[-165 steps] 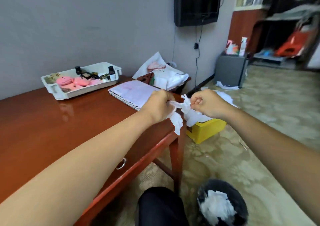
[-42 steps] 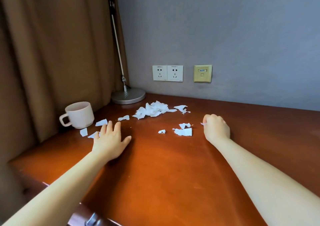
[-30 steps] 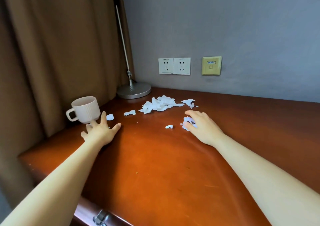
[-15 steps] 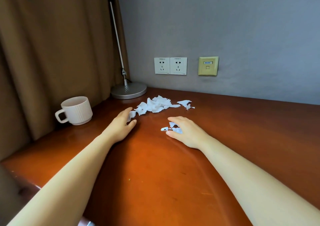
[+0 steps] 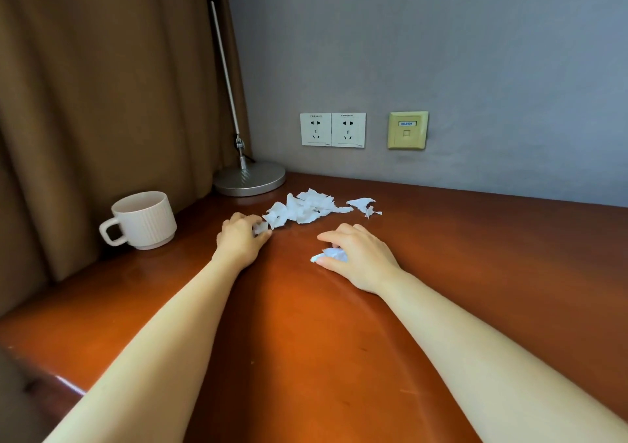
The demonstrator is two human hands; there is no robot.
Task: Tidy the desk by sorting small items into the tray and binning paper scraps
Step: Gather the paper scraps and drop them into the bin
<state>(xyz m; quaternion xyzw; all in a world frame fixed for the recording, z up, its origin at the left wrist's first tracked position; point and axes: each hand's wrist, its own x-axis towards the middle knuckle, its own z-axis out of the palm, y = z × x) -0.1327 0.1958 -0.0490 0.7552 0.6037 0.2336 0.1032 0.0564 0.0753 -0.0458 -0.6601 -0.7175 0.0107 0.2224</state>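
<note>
A pile of torn white paper scraps (image 5: 302,209) lies on the red-brown desk (image 5: 306,340) near the wall, with two smaller scraps (image 5: 364,204) just to its right. My left hand (image 5: 242,238) rests at the pile's left end, fingers curled around a small scrap (image 5: 261,228). My right hand (image 5: 360,255) lies palm down nearer to me, cupping a small bunch of scraps (image 5: 331,255) under its fingers. No tray or bin is in view.
A ribbed white mug (image 5: 142,220) stands at the left by the brown curtain (image 5: 102,103). A lamp's round metal base (image 5: 249,179) sits in the back corner. Wall sockets (image 5: 333,130) are above the desk.
My left hand has swept right from beside the mug to the pile, gathering scraps. My right hand has pulled the loose scraps together and curled over them.
</note>
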